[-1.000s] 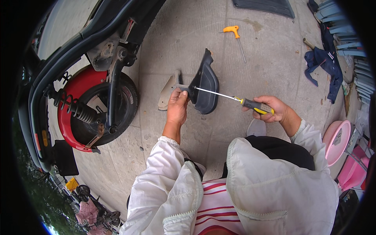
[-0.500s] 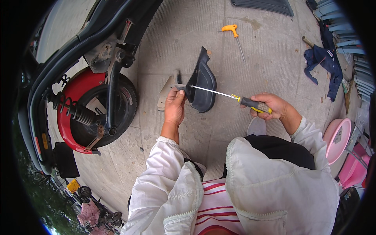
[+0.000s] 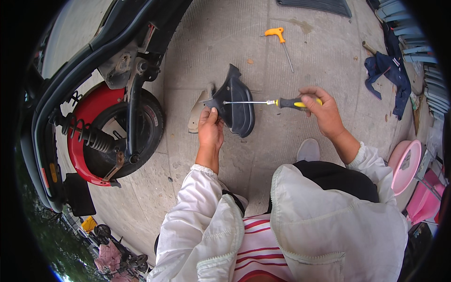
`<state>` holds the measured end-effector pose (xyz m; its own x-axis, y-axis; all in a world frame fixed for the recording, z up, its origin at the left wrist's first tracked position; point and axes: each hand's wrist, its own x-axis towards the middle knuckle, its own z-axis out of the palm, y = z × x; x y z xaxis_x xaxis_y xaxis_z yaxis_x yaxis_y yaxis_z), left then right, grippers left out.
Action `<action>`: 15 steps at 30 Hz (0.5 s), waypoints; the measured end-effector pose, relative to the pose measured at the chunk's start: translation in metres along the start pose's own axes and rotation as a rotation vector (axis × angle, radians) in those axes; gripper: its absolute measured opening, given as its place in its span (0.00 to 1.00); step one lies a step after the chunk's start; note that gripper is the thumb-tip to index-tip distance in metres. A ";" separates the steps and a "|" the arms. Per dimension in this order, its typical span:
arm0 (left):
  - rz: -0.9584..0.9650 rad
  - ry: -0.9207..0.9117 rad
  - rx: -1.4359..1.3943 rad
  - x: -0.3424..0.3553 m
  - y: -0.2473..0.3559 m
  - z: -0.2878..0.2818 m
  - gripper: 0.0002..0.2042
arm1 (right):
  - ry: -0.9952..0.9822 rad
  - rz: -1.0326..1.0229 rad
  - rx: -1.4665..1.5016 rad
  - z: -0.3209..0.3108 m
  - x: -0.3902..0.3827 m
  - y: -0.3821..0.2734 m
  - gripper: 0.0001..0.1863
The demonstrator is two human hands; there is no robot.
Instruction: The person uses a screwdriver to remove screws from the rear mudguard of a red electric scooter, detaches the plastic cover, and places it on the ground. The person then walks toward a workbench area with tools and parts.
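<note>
My left hand (image 3: 210,129) pinches the lower left edge of a black plastic cover (image 3: 240,108), which is curved and ribbed like a mudguard piece. With my right hand (image 3: 324,110) I grip a grey and yellow screwdriver (image 3: 291,103) by its handle, the thumb lying along it. The screwdriver's long shaft points left, and its tip meets the cover near a screw hole above my left fingers. What sits in that hole is too small to make out. Beside my left hand, a beige flat piece (image 3: 195,117) shows partly behind the cover.
A scooter (image 3: 132,108) with a red rear fender stands on the left. An orange-handled hex key (image 3: 282,41) lies on the paving at the far side, with a dark mat (image 3: 324,5) beyond it. Dark blue cloth (image 3: 394,77) and a pink basin (image 3: 405,167) are on the right.
My right hand has risen and turned over on the handle, bringing the screwdriver nearly level. The black cover has tilted and shifted slightly left in my left hand.
</note>
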<state>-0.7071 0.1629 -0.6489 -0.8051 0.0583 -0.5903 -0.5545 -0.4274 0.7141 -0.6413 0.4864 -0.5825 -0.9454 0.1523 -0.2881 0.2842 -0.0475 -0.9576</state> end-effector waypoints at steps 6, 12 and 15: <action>-0.026 0.024 -0.080 0.000 -0.007 -0.005 0.11 | 0.002 0.349 0.093 -0.004 0.004 -0.014 0.17; -0.032 -0.003 -0.098 0.001 -0.007 -0.003 0.12 | 0.039 -0.225 -0.266 0.003 0.005 -0.018 0.17; -0.030 0.015 -0.105 -0.001 -0.005 0.001 0.12 | -0.005 -0.067 -0.161 0.000 0.006 -0.027 0.17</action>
<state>-0.7039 0.1657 -0.6514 -0.7848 0.0598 -0.6169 -0.5528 -0.5176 0.6531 -0.6549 0.4885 -0.5580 -0.9638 0.1447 -0.2241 0.2421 0.1217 -0.9626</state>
